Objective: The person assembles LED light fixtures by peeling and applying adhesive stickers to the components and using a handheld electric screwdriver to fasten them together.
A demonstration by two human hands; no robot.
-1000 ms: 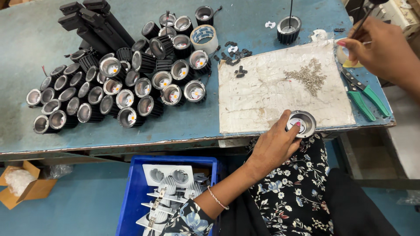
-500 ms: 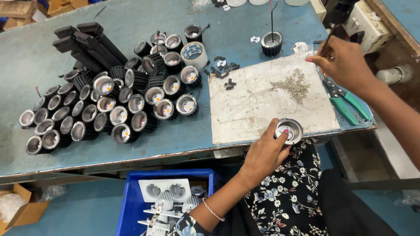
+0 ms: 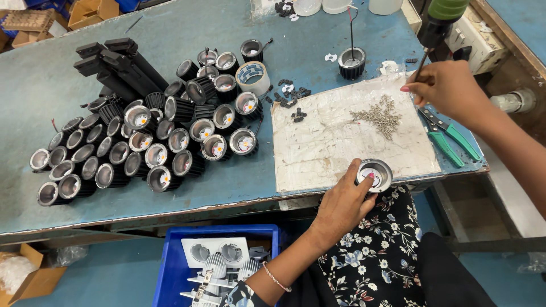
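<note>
My left hand grips a round black spotlight housing with a silver reflector, holding it on the near edge of a worn white mat. My right hand sits at the mat's far right corner and holds the thin bit of a hanging screwdriver with a green top. A small heap of screws lies on the mat just left of that hand. Green-handled pliers lie beside the mat on the right.
A large cluster of black finned spotlight housings covers the blue-grey table on the left, with black track adapters and a tape roll behind. One housing with a wire stands apart. A blue crate of parts sits below the table.
My right hand has come down and left with the screwdriver bit toward the mat's corner. My left hand has kept the housing on the mat's near edge.
</note>
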